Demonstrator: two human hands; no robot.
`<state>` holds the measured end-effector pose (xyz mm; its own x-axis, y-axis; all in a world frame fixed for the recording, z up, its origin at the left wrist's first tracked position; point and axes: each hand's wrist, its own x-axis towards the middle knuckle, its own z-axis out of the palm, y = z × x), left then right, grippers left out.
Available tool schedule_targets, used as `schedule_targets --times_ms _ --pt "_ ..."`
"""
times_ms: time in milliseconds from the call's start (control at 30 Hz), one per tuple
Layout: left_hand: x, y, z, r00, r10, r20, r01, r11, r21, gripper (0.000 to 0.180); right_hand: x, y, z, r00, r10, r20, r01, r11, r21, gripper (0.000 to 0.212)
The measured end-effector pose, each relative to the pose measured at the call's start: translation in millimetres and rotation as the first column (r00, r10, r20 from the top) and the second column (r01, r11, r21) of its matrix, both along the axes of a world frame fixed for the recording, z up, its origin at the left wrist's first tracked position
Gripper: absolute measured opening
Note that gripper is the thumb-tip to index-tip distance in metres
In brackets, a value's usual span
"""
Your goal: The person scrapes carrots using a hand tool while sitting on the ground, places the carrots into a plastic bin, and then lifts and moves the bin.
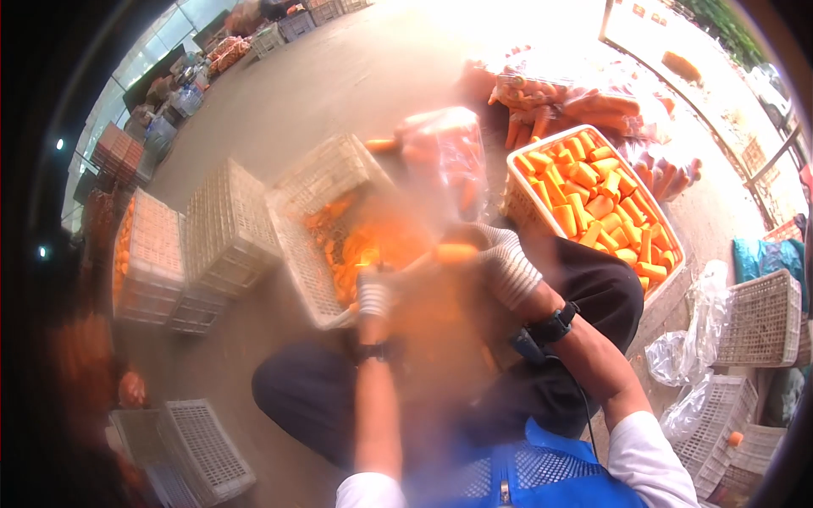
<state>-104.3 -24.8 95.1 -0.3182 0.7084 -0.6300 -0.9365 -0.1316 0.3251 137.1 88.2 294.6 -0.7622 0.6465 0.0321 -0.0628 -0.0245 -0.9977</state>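
Note:
My right hand [506, 267], in a striped knit glove, closes around an orange carrot piece [456, 254] that pokes out toward the left. My left hand [373, 292], also gloved, is over the near right side of a white plastic crate [306, 284]. Haze and glare smear its fingers, so whatever they hold cannot be made out. Orange carrot scraps [343, 271] lie in that crate. Just past my right knee, a white basket [515, 196] is heaped with cut, peeled carrot pieces [600, 190].
A clear bag of carrots [445, 152] stands beyond the crate, with more bagged carrots [593, 102] at the far right. Stacked crates [224, 224] rise on the left. Another crate [203, 449] lies near left. Plastic bags [690, 339] and crates [762, 317] line the right.

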Motion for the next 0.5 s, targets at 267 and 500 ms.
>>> schedule_targets --times_ms 267,500 --pt "-53 -14 -72 0.198 -0.757 -0.623 -0.230 0.582 -0.780 0.027 103 99 32 0.986 -0.061 -0.152 0.148 0.730 0.668 0.016" --pt "-76 -15 -81 -0.046 -0.969 -0.242 -0.400 0.240 -0.885 0.038 225 189 23 0.914 -0.401 0.064 0.213 0.608 0.765 0.018"
